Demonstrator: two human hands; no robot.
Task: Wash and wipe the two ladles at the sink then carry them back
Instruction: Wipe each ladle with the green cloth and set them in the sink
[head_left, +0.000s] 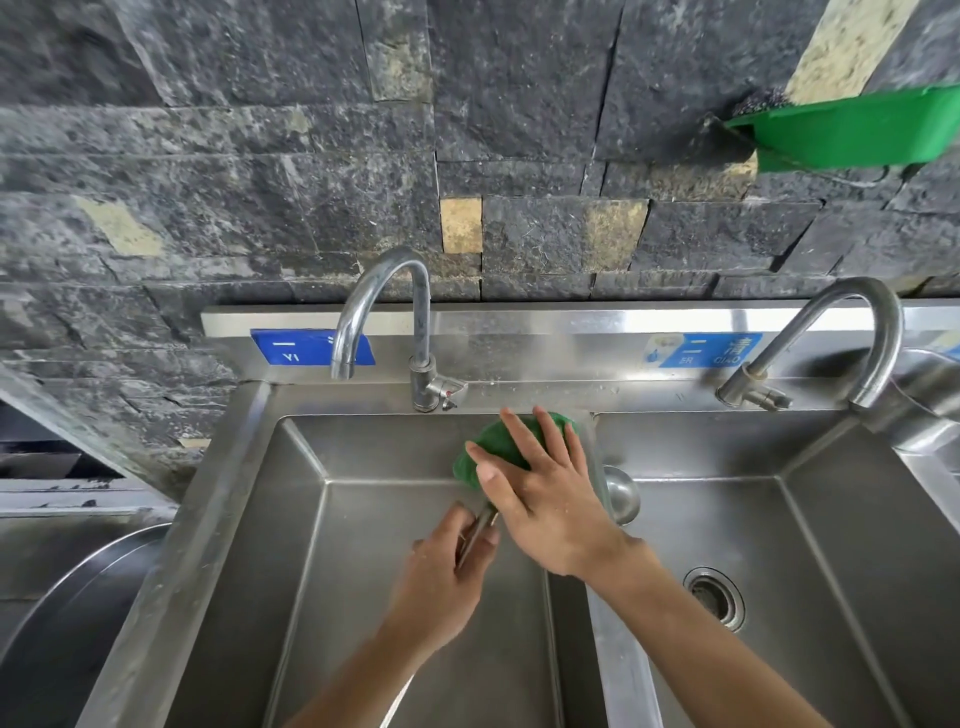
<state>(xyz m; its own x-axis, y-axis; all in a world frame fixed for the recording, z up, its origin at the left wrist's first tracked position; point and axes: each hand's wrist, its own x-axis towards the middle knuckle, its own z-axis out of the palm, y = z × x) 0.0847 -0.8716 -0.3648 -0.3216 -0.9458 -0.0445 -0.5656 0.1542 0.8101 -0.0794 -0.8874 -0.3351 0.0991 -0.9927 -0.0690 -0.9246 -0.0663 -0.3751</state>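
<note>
Seemingly second ladle (621, 493) behind right hand (550, 499)

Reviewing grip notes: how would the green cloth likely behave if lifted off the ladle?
Probably floppy: the green cloth drapes over the ladle under the right hand. Likely light but wet and clingy, since droplets dot the sink rim.

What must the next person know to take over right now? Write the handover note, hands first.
Left hand: shut on a ladle handle over the left basin.
Right hand: fingers spread, pressing the green cloth over that ladle's bowl end.
Second ladle: its bowl shows just past the divider, in the right basin.
Faucet: no water visible.
Done: unclear.
Left: finish this ladle, do the second, carry both back.
</note>
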